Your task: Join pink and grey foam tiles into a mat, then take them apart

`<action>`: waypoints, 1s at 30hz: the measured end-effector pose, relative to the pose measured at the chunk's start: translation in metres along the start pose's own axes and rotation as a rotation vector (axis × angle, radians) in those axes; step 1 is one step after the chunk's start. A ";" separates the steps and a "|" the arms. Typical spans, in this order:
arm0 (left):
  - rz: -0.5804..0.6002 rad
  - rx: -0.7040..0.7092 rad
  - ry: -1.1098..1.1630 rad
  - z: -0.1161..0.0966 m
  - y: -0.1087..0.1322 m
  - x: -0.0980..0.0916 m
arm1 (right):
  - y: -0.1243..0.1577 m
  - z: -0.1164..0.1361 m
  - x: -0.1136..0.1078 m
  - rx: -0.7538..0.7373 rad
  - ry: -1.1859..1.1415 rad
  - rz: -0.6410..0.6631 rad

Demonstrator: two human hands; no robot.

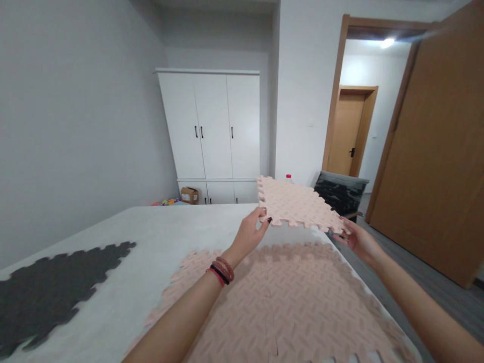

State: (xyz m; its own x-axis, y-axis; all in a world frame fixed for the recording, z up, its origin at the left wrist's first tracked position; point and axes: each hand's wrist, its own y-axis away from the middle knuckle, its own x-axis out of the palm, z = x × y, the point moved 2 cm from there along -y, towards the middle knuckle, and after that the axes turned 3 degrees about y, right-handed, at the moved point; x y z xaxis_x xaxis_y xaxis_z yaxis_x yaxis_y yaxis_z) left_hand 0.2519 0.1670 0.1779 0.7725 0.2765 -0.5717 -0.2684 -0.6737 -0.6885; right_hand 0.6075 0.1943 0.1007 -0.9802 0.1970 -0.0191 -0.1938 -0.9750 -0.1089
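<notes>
The left hand [250, 233] and right hand [357, 241] grip a pink, toothed foam tile [297, 201] above flat pink foam matting [306, 297]; positioning seems the step, next calling for aligned edges.

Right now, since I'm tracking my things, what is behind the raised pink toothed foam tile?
Past the tile, a small red cap shows above its far edge and a black chair at its right. What is farther below the cap, and the chair's lower left, are covered.

Lower pink mat [298, 302] partly off-frame
</notes>
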 end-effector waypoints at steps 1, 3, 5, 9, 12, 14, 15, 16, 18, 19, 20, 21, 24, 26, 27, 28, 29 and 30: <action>0.070 -0.005 -0.030 0.011 0.002 0.011 | -0.012 -0.006 -0.003 -0.001 0.063 -0.045; 0.197 -0.033 -0.103 0.036 0.005 0.033 | -0.032 -0.022 -0.004 0.001 0.160 -0.103; 0.299 -0.072 -0.186 0.062 0.009 0.053 | -0.046 -0.040 0.002 0.002 0.249 -0.126; 0.441 -0.110 -0.350 0.099 0.014 0.084 | -0.058 -0.070 0.020 -0.015 0.481 -0.155; 0.495 -0.104 -0.439 0.115 0.016 0.100 | -0.062 -0.089 0.029 -0.019 0.660 -0.176; 0.507 -0.098 -0.477 0.123 0.015 0.108 | -0.065 -0.099 0.032 -0.014 0.767 -0.177; 0.509 -0.097 -0.491 0.127 0.014 0.112 | -0.066 -0.103 0.033 -0.010 0.814 -0.168; 0.510 -0.098 -0.503 0.130 0.013 0.116 | -0.067 -0.106 0.034 -0.006 0.857 -0.156; 0.510 -0.105 -0.523 0.135 0.011 0.123 | -0.070 -0.109 0.034 0.000 0.932 -0.127; 0.508 -0.111 -0.534 0.136 0.010 0.126 | -0.070 -0.109 0.035 0.003 0.966 -0.115; 0.506 -0.117 -0.545 0.137 0.010 0.129 | -0.071 -0.109 0.035 0.007 0.998 -0.105; 0.502 -0.122 -0.556 0.138 0.010 0.130 | -0.071 -0.109 0.035 0.010 1.029 -0.099; 0.490 -0.124 -0.589 0.137 0.010 0.132 | -0.070 -0.107 0.035 0.008 1.105 -0.094; 0.486 -0.112 -0.610 0.135 0.009 0.131 | -0.070 -0.107 0.035 -0.003 1.133 -0.094; 0.486 -0.105 -0.620 0.134 0.009 0.130 | -0.070 -0.107 0.034 -0.007 1.142 -0.095; 0.489 -0.098 -0.629 0.134 0.009 0.130 | -0.070 -0.107 0.034 -0.009 1.149 -0.094; 0.491 -0.091 -0.639 0.133 0.009 0.129 | -0.070 -0.108 0.034 -0.008 1.155 -0.094; 0.495 -0.087 -0.647 0.133 0.009 0.129 | -0.070 -0.108 0.034 -0.006 1.160 -0.093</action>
State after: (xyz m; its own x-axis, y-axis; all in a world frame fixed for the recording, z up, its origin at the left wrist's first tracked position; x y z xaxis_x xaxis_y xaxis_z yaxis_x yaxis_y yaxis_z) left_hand 0.2725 0.2874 0.0391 0.0841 0.2564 -0.9629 -0.4253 -0.8647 -0.2674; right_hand 0.5922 0.2807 0.0004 -0.3364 0.2467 -0.9088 -0.2599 -0.9519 -0.1622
